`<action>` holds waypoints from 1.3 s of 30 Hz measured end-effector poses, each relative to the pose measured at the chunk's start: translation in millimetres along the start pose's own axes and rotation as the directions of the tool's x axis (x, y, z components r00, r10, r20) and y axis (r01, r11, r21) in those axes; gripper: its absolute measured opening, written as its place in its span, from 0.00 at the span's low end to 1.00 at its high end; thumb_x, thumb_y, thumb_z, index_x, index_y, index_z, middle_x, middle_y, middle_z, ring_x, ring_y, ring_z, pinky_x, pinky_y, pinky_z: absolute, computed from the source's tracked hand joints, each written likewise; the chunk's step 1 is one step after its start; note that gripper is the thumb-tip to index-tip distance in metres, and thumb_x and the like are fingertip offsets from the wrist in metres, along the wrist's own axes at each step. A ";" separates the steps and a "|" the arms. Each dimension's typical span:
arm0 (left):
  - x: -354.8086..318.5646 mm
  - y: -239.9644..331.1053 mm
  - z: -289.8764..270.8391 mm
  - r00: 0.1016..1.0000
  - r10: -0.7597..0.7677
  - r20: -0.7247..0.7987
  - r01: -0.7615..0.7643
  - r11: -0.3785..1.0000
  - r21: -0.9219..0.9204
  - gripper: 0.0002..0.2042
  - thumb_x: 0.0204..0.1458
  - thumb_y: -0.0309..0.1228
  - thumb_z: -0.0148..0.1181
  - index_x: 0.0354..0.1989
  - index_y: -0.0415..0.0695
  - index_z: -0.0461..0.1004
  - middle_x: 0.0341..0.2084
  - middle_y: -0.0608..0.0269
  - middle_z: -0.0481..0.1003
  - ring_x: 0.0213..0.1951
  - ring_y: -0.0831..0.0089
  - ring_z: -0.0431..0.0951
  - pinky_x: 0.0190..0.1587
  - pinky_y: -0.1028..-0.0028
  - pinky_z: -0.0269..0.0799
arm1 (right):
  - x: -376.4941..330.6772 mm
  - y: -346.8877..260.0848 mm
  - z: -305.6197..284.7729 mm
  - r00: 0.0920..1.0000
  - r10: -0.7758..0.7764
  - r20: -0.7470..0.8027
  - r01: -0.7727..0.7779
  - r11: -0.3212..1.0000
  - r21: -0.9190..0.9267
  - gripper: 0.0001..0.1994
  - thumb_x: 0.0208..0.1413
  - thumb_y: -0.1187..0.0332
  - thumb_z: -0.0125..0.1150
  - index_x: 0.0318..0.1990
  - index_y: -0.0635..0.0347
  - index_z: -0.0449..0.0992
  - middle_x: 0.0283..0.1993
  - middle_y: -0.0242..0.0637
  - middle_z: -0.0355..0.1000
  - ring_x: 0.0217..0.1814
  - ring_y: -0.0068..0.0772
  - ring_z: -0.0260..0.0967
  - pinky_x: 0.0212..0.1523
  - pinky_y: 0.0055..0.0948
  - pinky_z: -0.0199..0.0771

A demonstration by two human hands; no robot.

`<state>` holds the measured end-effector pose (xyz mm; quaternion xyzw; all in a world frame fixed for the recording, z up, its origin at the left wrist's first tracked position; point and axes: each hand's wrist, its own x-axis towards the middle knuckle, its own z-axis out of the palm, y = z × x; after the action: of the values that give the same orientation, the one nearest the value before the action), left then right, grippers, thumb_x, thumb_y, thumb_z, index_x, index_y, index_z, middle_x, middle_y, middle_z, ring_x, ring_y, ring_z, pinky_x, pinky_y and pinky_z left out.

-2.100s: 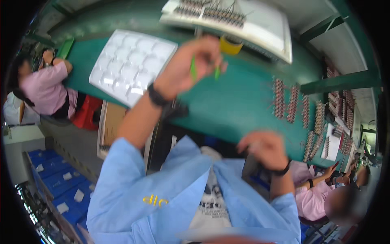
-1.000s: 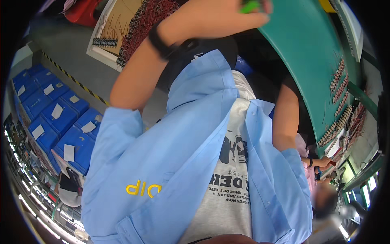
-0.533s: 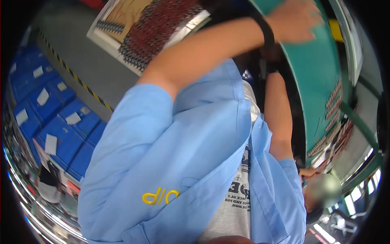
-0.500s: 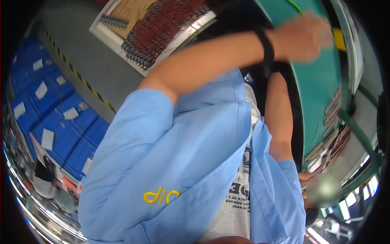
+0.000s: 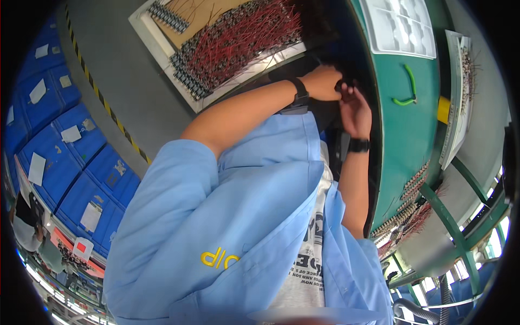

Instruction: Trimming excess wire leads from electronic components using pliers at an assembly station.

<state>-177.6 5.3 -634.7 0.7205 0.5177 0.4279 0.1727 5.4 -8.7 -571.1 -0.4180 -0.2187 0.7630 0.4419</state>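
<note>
My left hand [image 5: 323, 82], a dark band on its wrist, is closed above my lap, just off the table's edge. A small dark thing [image 5: 340, 85] shows at its fingertips, too small to name. Facing it, my right hand [image 5: 357, 112] has its palm partly turned up and its fingers curled in to the same spot. The fingertips of both hands meet there, and what lies between them is mostly hidden. To the right, green-handled pliers [image 5: 414, 85] lie on the green tabletop [image 5: 403, 135], apart from both hands.
A white tray [image 5: 154, 46] of small dark parts with red wires stands far left. On the table are a white compartment tray [image 5: 398, 27] and rows of wired parts [image 5: 395, 219]. Beyond is a yellow block [image 5: 444, 110]. Blue bins [image 5: 70, 141] line the left floor.
My left hand has come back from over the green table to my lap and meets my right hand. My right hand, hidden before, now shows. The view has shifted, uncovering the pliers.
</note>
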 end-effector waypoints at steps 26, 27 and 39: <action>-134.7 137.1 -285.6 0.063 -0.567 0.821 0.989 0.146 0.025 0.17 0.71 0.41 0.52 0.30 0.45 0.73 0.21 0.70 0.69 0.22 0.81 0.65 0.28 0.74 0.67 | -54.7 23.3 -22.8 0.969 0.206 -0.134 -0.183 0.970 0.163 0.14 0.64 0.69 0.64 0.54 0.63 0.74 0.51 0.38 0.76 0.53 0.38 0.75 0.59 0.40 0.78; -85.3 164.7 -285.7 0.117 -0.492 0.863 0.979 0.203 -0.018 0.17 0.72 0.40 0.50 0.30 0.46 0.71 0.20 0.71 0.67 0.20 0.81 0.63 0.26 0.75 0.65 | -82.8 8.0 -5.4 0.990 0.138 -0.006 -0.139 0.989 -0.049 0.16 0.64 0.70 0.64 0.57 0.63 0.73 0.53 0.38 0.76 0.55 0.37 0.75 0.59 0.37 0.77; 166.0 326.3 -66.9 0.501 0.157 0.851 0.744 -0.581 -0.330 0.15 0.75 0.42 0.42 0.39 0.45 0.66 0.23 0.71 0.62 0.19 0.82 0.58 0.24 0.79 0.60 | -214.6 -130.0 36.6 0.900 -0.383 0.207 0.397 0.917 -0.030 0.19 0.64 0.70 0.65 0.60 0.64 0.70 0.57 0.38 0.72 0.58 0.30 0.72 0.62 0.36 0.73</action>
<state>-19.4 8.8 -297.8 0.0312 0.0937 0.2850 0.9534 94.7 -124.5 -363.9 -0.3037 -0.3677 0.6883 0.5466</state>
